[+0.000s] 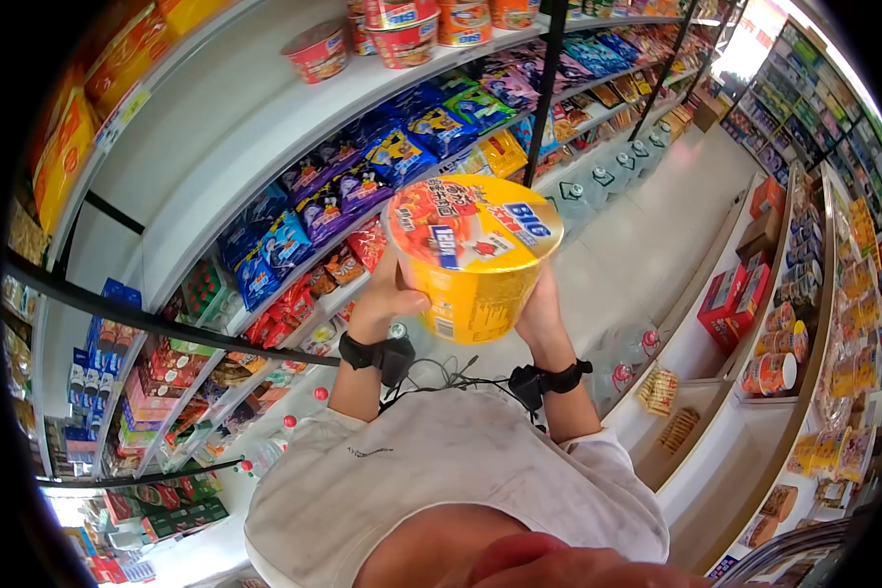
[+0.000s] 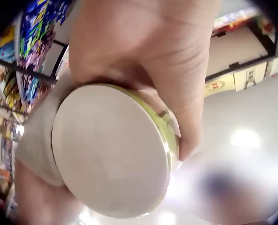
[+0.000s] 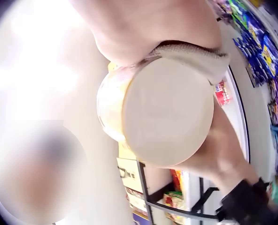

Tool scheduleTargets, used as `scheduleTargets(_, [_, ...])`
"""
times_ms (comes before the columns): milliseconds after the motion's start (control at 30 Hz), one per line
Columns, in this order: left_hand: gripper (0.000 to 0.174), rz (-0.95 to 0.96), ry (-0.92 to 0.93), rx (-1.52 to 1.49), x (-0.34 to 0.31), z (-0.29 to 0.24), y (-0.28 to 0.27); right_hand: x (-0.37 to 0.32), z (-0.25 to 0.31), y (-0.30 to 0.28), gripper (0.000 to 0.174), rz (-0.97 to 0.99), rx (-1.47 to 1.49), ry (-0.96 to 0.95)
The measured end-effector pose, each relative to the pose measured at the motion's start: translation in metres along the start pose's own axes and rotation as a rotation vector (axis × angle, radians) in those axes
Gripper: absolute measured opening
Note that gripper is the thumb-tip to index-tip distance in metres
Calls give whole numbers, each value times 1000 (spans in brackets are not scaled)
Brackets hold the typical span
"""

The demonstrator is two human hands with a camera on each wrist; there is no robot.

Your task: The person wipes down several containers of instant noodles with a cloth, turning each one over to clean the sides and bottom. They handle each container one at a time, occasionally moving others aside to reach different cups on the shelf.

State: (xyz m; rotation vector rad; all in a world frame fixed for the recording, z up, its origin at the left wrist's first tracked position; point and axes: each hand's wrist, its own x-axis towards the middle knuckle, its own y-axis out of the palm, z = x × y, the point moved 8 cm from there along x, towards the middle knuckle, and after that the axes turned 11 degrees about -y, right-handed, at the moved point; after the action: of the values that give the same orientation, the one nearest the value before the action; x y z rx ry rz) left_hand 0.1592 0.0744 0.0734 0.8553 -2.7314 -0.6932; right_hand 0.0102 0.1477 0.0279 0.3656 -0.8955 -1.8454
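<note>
A yellow instant noodle tub [image 1: 480, 294] with a red-and-yellow printed lid is held up in front of the chest between both hands. At its left side the left hand [image 1: 387, 299] grips it, the thumb lying along the wall. The right hand [image 1: 541, 309] holds a greyish-white cloth [image 3: 195, 58] against the opposite side of the tub. In the left wrist view, the same cloth [image 2: 40, 136] lies between that hand and the tub. Both wrist views face the tub's plain white base [image 2: 111, 150]. The right fingers are mostly hidden in the head view.
Shelves with snack bags [image 1: 363, 186] curve along the left, and red noodle tubs [image 1: 402, 39] stand on the upper shelf [image 1: 206, 127]. To the right, a low shelf holds a red box [image 1: 735, 294] and more tubs [image 1: 769, 372]. Large clear bottles [image 1: 598, 186] line the floor.
</note>
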Motion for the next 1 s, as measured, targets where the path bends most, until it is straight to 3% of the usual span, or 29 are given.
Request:
scheduleTargets(100, [103,25,197,388,36,-24,29,3,17,-22,54,-96,99,-44])
scheduleTargets(133, [101,-87,243,427,39,-28,28,3,26,-27,54,-112,75,-118])
scheduleTargets(200, [100,-180,203,398,40,-21,35,2,44,-36,55,-145,21,-267])
scheduleTargets(267, [105,-205,214,471,37,-13,50,-8,21,-71,55,-175,-88,-320])
scheduleTargets(333, [110,-229,230,617,34,-8,60,-22,21,-68,55,-197,-164,-377])
scheduleTargets(367, [112,-200,164,543,32,-6,58,-29,22,-63,56,-198,-186,-410])
scheduleTargets(467, [116,-91,-14,417,22,-9,47,-35,58,-5,57,-136,-251,-483])
scheduleTargets(600, [110,0,-66,261,1,-5,-17,-21,41,27,53,-35,-126,-327])
scheduleTargets(700, [107,-29,185,242,-9,-42,-41,-19,9,42,52,-119,-237,-383])
scheduleTargets(733, [106,-105,384,358,-16,-63,-44,-17,1,52,52,-108,-238,-398])
scheduleTargets(767, [106,-203,384,376,-28,-71,-52,-15,-4,60,53,-99,-241,-412])
scheduleTargets(833, [105,-262,345,308,-44,-84,-65,-17,-21,76,55,-60,-388,-430])
scheduleTargets(900, [104,-347,252,550,-58,-58,-87,-22,-42,94,57,7,-678,-446])
scheduleTargets(1000, [105,-350,87,469,-78,-52,-116,-22,-39,146,56,121,-477,-519])
